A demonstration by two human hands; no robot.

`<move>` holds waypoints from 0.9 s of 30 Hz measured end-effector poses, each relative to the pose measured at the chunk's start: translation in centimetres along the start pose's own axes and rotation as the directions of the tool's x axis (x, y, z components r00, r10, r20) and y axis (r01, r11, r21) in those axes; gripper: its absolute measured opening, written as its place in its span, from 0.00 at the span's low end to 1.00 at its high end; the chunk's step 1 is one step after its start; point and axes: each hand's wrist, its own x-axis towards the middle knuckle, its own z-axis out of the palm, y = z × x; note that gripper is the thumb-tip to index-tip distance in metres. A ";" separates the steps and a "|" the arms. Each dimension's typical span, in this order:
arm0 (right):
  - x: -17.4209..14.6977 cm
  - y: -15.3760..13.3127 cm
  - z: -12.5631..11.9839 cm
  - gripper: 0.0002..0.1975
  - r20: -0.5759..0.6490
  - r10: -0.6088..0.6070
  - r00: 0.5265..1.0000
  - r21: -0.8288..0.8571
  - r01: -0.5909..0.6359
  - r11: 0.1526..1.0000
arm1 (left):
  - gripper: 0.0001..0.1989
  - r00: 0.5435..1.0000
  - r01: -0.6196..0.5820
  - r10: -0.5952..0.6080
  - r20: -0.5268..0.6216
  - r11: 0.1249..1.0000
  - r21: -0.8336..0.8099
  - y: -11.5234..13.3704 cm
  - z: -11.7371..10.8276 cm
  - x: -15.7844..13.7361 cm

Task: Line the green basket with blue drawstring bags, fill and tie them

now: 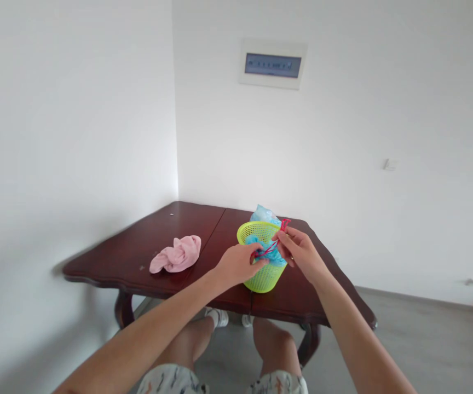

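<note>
A yellow-green mesh basket (261,282) stands upright on the dark red wooden table. Blue plastic bag (277,256) material is bunched at its mouth and hangs partly over the near rim. A red drawstring (270,249) runs between my two hands in front of the basket's opening. My left hand (242,264) is closed around the drawstring's left end, close to the blue plastic. Pinched in my right hand (298,247) is the other end, with a red loop sticking up above the fingers. The basket's inside is mostly hidden.
A crumpled pink cloth (177,254) lies on the left part of the table (212,284). More light blue plastic (263,213) shows behind the basket. White walls meet at the table's far left, with a panel box (273,64) above. My legs are under the near edge.
</note>
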 end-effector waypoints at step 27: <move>28.8 -1.9 -0.9 0.44 0.228 -0.592 0.773 -0.864 0.441 0.243 | 0.33 0.893 0.210 -0.389 -0.227 0.805 -0.554 -20.9 11.9 -5.2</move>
